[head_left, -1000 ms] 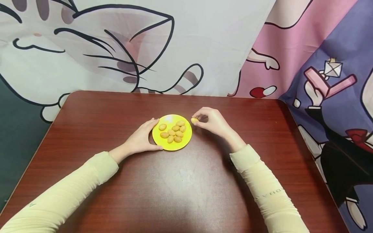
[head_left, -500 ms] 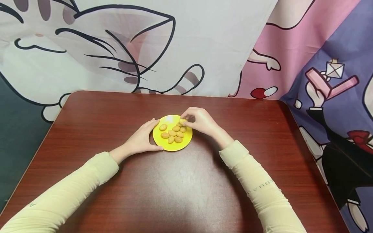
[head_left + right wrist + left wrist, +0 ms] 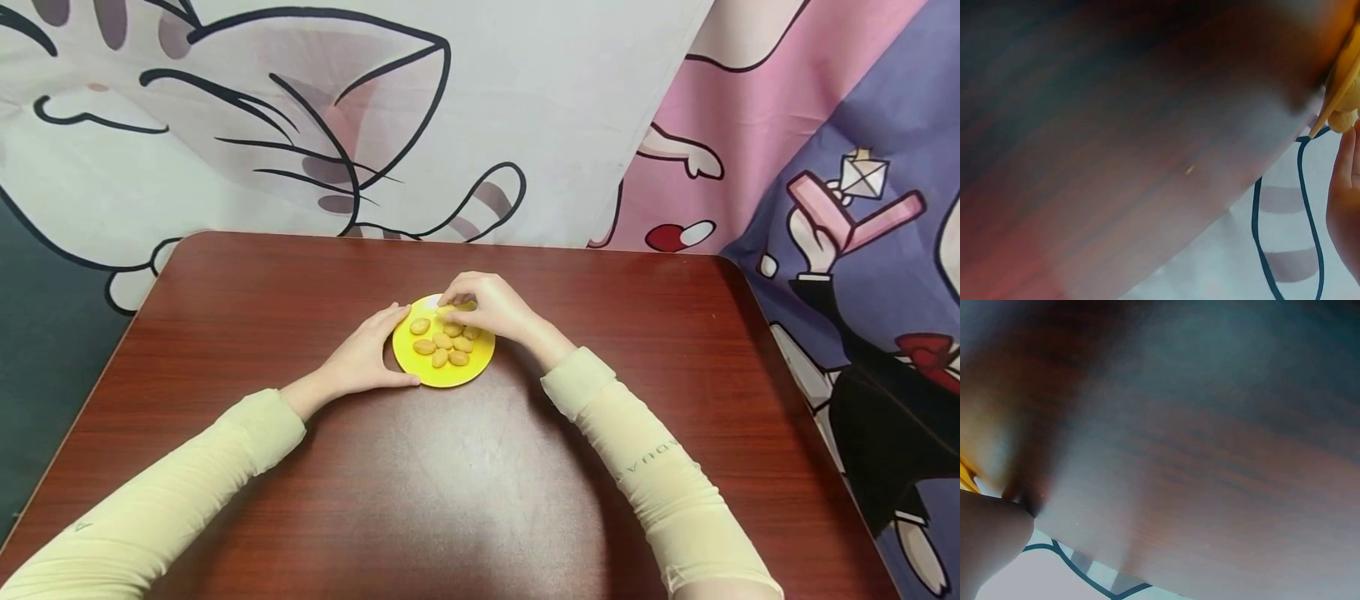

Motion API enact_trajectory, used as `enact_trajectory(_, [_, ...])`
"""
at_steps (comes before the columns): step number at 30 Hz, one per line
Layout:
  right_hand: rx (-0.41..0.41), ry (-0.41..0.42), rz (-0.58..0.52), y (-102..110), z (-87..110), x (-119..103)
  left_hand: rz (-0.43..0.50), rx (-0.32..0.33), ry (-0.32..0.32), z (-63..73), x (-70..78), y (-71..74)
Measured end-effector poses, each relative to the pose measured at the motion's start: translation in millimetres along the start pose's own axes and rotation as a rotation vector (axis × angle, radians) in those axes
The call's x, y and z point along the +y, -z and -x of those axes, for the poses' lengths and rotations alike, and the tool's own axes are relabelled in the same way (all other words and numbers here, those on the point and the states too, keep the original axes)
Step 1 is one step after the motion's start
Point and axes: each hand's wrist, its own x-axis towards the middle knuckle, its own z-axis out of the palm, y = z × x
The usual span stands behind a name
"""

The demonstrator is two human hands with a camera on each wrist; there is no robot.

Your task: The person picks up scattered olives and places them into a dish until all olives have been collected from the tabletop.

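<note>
A round yellow plate (image 3: 427,373) lies on the table, with several small oval yellow-brown pieces, like nuts or small fruits (image 3: 439,358), spread over it. My left hand (image 3: 365,354) holds the plate's left rim, thumb at the near side and fingers at the far side. Over the plate's far part, my right hand (image 3: 491,307) pinches one yellow oval piece (image 3: 444,312) between thumb and fingers, which partly hide it. In the right wrist view, only the plate's edge (image 3: 1337,94) and part of the hand (image 3: 1346,200) show at the right.
The reddish-brown wooden table (image 3: 315,508) has its far edge just beyond the plate. Behind it hangs a white cat-print cloth (image 3: 570,108); a pink and purple printed cloth (image 3: 795,133) hangs at the right. A tiny pale speck (image 3: 1190,169) lies on the table.
My right hand has moved left with the oval piece, from beside the plate's right rim to over its far part. My left hand stays at the plate's left rim.
</note>
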Motion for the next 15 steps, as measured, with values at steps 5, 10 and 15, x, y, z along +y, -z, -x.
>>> enact_trajectory(5, [-0.068,0.018,0.017,-3.8,-6.3,-1.4,0.002,0.000,-0.004,-0.1,0.3,0.6])
enact_trajectory(10, [-0.119,0.013,0.047,-5.8,-8.7,-2.7,0.007,-0.001,-0.002,-0.1,1.1,1.0])
enact_trajectory(15, [-0.158,0.016,0.099,-8.7,-10.7,-3.1,0.004,0.001,-0.004,0.3,1.1,1.0])
